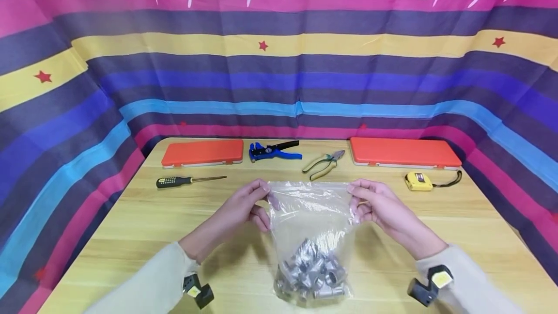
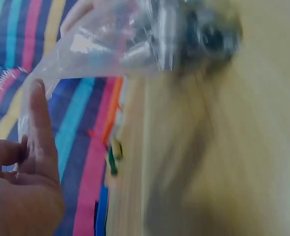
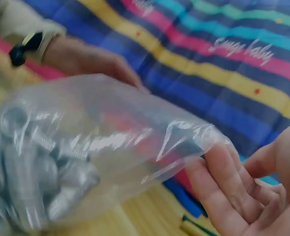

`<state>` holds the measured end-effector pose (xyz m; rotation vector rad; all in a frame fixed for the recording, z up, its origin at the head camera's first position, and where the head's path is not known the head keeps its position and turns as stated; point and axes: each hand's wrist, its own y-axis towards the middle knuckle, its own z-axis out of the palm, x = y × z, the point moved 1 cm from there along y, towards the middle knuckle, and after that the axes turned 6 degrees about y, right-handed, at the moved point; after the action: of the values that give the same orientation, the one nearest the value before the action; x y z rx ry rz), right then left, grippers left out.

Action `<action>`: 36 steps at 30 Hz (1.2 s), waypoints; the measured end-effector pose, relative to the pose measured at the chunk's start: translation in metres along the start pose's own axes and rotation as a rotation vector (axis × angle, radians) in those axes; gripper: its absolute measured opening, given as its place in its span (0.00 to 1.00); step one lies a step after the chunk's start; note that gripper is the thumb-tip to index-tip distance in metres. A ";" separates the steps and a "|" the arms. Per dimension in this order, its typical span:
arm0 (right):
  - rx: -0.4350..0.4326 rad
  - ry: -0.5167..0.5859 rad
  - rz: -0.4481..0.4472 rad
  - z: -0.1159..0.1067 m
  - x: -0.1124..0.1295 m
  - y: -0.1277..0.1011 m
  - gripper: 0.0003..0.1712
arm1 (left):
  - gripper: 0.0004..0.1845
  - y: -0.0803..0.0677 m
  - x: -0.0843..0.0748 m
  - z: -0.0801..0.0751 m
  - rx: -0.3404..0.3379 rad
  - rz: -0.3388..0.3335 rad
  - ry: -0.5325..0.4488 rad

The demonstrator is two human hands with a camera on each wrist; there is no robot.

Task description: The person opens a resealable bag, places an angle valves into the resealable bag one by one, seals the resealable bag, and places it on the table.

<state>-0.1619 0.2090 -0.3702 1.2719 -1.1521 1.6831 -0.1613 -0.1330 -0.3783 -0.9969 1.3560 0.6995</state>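
Worktop: pale wood, backed by striped cloth.
Cases: two orange cases along the far edge.
Bag: clear plastic, held up over the worktop's middle, metal sockets heaped at its bottom.
Left hand: pinching the bag's top left corner.
Right hand: pinching the top right corner.
Small tools: screwdriver, blue stripper, pliers, yellow tape measure, all beyond the bag.

head: high, forward-down | wrists: close (blurred) | shared: bag
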 end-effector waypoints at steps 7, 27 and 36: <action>-0.190 -0.489 -0.171 0.002 -0.028 0.044 0.14 | 0.13 0.037 0.018 -0.020 -0.097 -0.056 0.296; -0.201 -0.722 -0.099 -0.015 -0.041 0.065 0.15 | 0.13 0.052 0.026 -0.025 -0.140 -0.184 0.547; -0.320 -0.698 -0.156 -0.057 -0.015 0.039 0.34 | 0.21 0.040 0.004 -0.062 -0.217 -0.175 0.535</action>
<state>-0.2124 0.2490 -0.4006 1.7341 -1.5869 0.8955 -0.2239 -0.1706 -0.3851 -1.5329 1.6448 0.4674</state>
